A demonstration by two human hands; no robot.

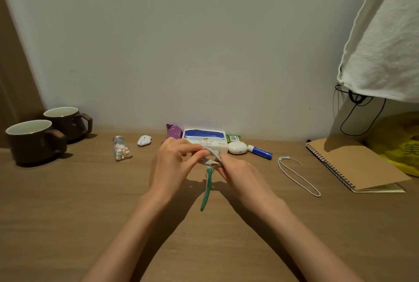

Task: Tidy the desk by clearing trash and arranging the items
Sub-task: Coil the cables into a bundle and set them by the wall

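A green-handled razor (207, 187) hangs handle-down above the middle of the wooden desk (68, 213). My left hand (174, 163) and my right hand (235, 173) meet at its pale grey head (212, 157), and the fingers of both pinch that head from either side. Behind my hands, by the wall, lies a white and blue tissue pack (204, 137) with a purple wrapper (173, 132) on its left. A white earbud case (237, 147) and a blue glue stick (260, 152) lie on its right.
Two dark brown mugs (36, 141) (68, 120) stand at the far left. A small bottle of pastel beads (121, 148) and a white clip (144, 140) lie left of centre. A white cord loop (297, 177), a kraft spiral notebook (356, 166), a yellow bag (399, 143) and hanging white cloth (383, 39) are on the right.
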